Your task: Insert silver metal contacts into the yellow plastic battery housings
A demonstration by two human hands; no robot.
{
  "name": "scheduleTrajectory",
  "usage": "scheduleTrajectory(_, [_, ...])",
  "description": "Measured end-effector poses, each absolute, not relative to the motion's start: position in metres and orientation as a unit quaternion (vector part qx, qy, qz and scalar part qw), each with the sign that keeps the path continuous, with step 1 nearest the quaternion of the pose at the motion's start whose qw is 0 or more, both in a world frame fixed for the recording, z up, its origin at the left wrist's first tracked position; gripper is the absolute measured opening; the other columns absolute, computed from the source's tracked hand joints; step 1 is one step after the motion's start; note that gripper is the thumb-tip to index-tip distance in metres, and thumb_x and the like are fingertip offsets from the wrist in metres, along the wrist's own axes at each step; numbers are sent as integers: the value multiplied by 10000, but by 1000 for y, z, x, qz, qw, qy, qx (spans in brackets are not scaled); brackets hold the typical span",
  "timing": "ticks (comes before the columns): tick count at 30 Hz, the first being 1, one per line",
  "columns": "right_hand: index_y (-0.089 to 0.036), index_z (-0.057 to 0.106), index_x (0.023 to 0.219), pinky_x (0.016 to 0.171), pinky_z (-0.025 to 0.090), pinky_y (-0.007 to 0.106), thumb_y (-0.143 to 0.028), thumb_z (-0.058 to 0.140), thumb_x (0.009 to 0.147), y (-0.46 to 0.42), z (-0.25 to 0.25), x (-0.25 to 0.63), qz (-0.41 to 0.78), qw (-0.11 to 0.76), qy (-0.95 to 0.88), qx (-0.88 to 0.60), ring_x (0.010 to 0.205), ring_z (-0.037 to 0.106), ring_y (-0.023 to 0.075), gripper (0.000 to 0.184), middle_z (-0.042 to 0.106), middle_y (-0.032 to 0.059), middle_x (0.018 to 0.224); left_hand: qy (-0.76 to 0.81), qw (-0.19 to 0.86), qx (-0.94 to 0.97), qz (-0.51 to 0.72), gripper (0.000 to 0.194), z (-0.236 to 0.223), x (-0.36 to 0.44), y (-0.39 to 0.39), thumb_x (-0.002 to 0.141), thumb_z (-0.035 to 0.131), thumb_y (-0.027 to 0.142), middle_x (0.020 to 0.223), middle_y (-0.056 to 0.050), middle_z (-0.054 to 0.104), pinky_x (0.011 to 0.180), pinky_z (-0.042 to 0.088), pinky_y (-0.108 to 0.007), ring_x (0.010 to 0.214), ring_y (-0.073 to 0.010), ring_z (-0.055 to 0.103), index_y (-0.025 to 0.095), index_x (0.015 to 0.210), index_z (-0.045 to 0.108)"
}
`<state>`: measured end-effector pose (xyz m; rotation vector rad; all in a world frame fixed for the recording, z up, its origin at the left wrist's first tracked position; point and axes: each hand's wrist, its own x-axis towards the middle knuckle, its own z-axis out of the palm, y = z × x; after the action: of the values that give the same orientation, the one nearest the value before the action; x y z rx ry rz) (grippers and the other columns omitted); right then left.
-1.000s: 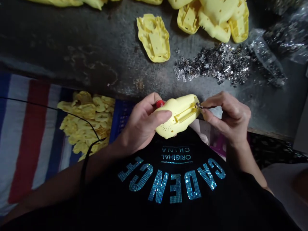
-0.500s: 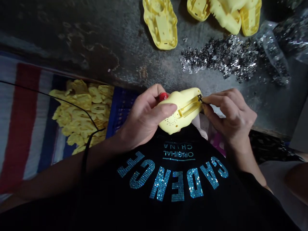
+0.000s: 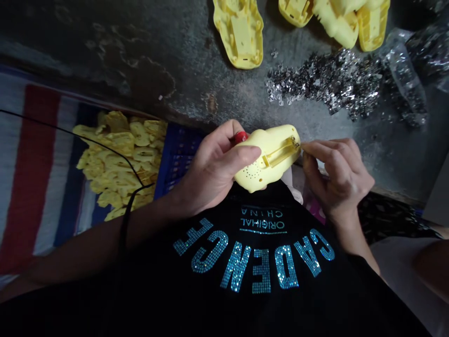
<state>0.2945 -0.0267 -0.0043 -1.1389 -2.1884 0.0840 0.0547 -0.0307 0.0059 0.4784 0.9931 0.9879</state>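
My left hand (image 3: 220, 161) is closed around a yellow plastic shell (image 3: 252, 173), thumb on top. The shell shows a long slot, a cluster of small speaker-like holes and screw holes. A red piece (image 3: 241, 136) shows at my left index finger; its kind is unclear. At the slot's right end sits a small metal contact clip (image 3: 296, 144). Beside that end, my right hand (image 3: 336, 173) is pinched, fingertips almost at the clip. Whether anything is still between those fingertips is too small to tell.
On the dark metal bench lie a loose shell half (image 3: 242, 40), more yellow shells (image 3: 336, 23), a heap of small metal clips (image 3: 326, 84) and a clear plastic bag (image 3: 407, 75). Lower left, a blue crate (image 3: 177, 154) stands near piled yellow parts (image 3: 121, 164). A black cord (image 3: 128, 164) hangs there.
The metal clip, earlier at my right fingertips over the shell's end, now sits in the slot's end. My right fingertips have drawn slightly right. The view has shifted, moving the bench items upward.
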Motion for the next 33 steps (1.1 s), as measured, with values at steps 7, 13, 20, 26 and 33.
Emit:
scheduleTrajectory(7, [-336, 804, 1285, 839, 636, 452, -128, 711, 1056, -30, -1, 291, 73, 337, -822, -454, 928, 767, 243, 323, 867, 39, 1115, 450, 731, 228, 460, 366, 5, 54, -32, 812, 851, 266, 751, 40, 551, 532, 546, -245, 619, -123, 592, 229, 849, 489])
scheduleTrajectory(13, [-301, 795, 1287, 763, 665, 374, -354, 859, 1005, -8, -2, 299, 341, 357, -725, -480, 951, 798, 217, 295, 830, 41, 1141, 433, 696, 306, 484, 340, -3, 50, -42, 870, 888, 271, 928, 13, 654, 592, 535, -253, 717, -132, 616, 234, 945, 559])
scheduleTrajectory(20, [-269, 761, 1196, 738, 690, 315, -557, 873, 967, 6, -19, 300, 437, 350, -699, -443, 849, 811, 189, 385, 828, 18, 1019, 449, 589, 500, 450, 313, 8, 51, -49, 896, 886, 262, 1183, -35, 749, 745, 590, -310, 909, -179, 715, 229, 957, 581])
scheduleTrajectory(26, [-285, 771, 1229, 772, 698, 353, -421, 861, 956, -15, -37, 303, 339, 479, -673, -449, 878, 812, 204, 318, 824, 27, 1051, 353, 649, 570, 360, 738, 2, 39, -38, 747, 1054, 313, 1351, -63, 761, 912, 675, -369, 1204, -278, 747, 315, 1363, 647])
scheduleTrajectory(33, [-349, 752, 1314, 828, 703, 500, -437, 794, 998, -24, -44, 316, 182, 513, -735, -405, 956, 816, 283, 331, 827, 51, 1081, 266, 588, 721, 251, 1220, -11, 45, -13, 577, 1118, 445, 1455, -95, 667, 1010, 687, -455, 1308, -364, 710, 361, 1676, 594])
